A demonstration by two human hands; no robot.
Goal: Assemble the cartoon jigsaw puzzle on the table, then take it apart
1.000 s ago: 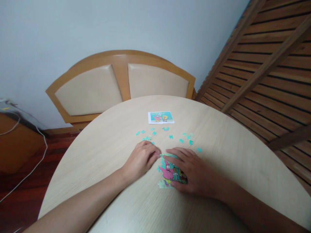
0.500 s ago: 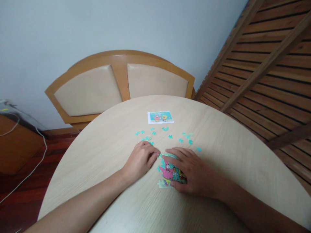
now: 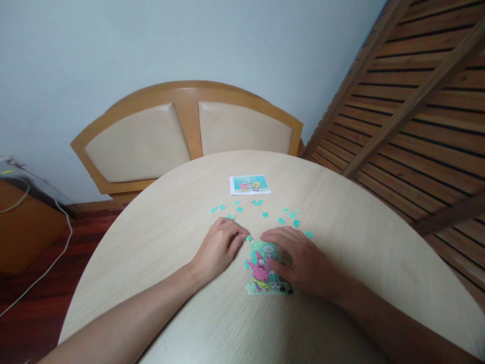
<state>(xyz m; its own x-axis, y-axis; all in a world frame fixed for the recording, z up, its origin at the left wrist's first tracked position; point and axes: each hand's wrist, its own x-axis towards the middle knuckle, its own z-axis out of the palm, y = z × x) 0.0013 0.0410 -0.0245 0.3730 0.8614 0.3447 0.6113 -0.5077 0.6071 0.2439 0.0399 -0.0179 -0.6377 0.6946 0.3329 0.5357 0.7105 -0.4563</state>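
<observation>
A partly joined jigsaw puzzle (image 3: 261,275) with a pink starfish and a pale squid figure lies flat near the middle of the table. Just off its top left corner, my left hand (image 3: 223,242) pinches a small green puzzle piece (image 3: 249,238) between thumb and fingertips. My right hand (image 3: 303,260) rests over the puzzle's right side, thumb apart from the other fingers, covering part of the picture. Several loose green puzzle pieces (image 3: 239,209) lie beyond my left hand, and more loose pieces (image 3: 296,223) lie beyond my right.
A printed reference picture (image 3: 250,185) lies flat behind the loose pieces on the round wooden table (image 3: 182,202). Past the far edge stands a padded headboard-like panel (image 3: 193,131) against the wall. Wooden slats (image 3: 417,101) rise on the right; a white cable (image 3: 68,237) hangs at left.
My right hand has drawn its fingers back from the puzzle's upper left, and its thumb has moved up, uncovering more of the picture. My left hand has barely moved, still pinching the piece.
</observation>
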